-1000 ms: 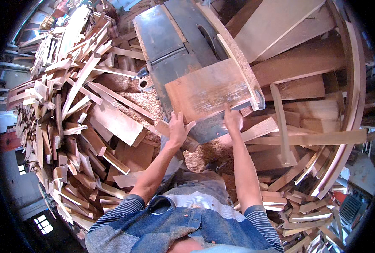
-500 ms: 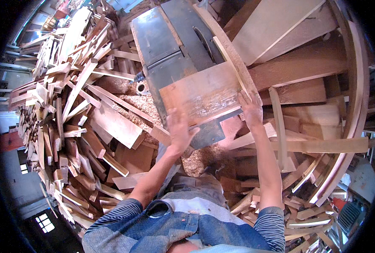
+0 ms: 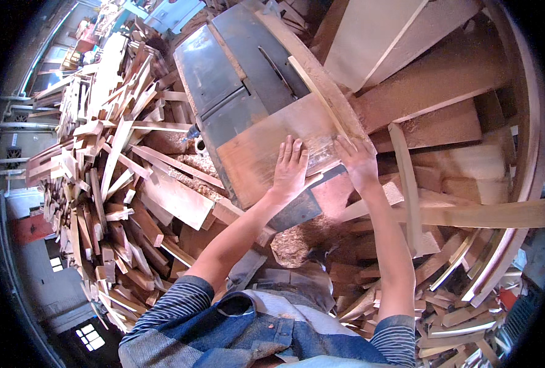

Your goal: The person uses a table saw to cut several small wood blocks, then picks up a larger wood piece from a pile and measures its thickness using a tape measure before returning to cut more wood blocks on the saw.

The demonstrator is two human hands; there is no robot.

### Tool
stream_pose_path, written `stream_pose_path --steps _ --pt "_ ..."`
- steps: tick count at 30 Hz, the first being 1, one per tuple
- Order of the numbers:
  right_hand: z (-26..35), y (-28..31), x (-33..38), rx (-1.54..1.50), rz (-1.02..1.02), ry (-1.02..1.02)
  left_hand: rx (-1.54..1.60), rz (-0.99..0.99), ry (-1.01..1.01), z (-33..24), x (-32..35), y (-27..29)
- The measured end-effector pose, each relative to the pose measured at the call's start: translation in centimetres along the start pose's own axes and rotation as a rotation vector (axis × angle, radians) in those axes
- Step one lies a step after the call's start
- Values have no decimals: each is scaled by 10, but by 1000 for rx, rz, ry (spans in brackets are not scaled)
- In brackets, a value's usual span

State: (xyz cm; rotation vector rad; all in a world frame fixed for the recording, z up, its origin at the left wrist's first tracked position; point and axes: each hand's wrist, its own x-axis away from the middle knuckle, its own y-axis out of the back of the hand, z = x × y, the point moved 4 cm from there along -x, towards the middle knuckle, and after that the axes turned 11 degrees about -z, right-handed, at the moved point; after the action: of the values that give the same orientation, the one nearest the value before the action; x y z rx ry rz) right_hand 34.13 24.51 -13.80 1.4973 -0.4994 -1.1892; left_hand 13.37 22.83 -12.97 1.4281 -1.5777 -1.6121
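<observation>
A flat wooden board (image 3: 254,153) lies on the dark metal top of a saw table (image 3: 223,67), its right edge along a wooden fence strip (image 3: 321,92). My left hand (image 3: 291,165) rests on the board's near part, palm down and fingers stretched out. At the near right corner, my right hand (image 3: 356,162) has its fingers extended over the board's end beside the fence; its thumb side is partly hidden. Beyond the board, a long dark slot (image 3: 277,70) runs through the metal top. I cannot make out a blade clearly there.
Offcuts and sticks are heaped in a big pile (image 3: 131,190) on the left. Wide planks (image 3: 432,104) and a curved strip (image 3: 407,190) lie to the right. Wood shavings (image 3: 294,242) gather below the table's near end.
My left hand has come from the board's near left edge onto its face, settling flat and closer to my right hand. My right hand stays at the corner. The whole view has shifted slightly.
</observation>
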Motion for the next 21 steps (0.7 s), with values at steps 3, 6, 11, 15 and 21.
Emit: stream_pose_path --steps 3,6,11,15,21 --pt "-4 -3 -2 -31 -46 32 -13 -12 0 -1 -4 2" --pt "-7 -8 -2 -13 -46 27 -52 -26 -25 0 -8 0" --pt "-10 -15 -7 -16 -22 19 -37 -39 -26 -1 -14 3" --pt "-7 -13 -17 11 41 25 -45 -52 -25 6 -15 1" --pt "-7 -19 -35 99 27 60 -57 -38 -19 18 -26 3"
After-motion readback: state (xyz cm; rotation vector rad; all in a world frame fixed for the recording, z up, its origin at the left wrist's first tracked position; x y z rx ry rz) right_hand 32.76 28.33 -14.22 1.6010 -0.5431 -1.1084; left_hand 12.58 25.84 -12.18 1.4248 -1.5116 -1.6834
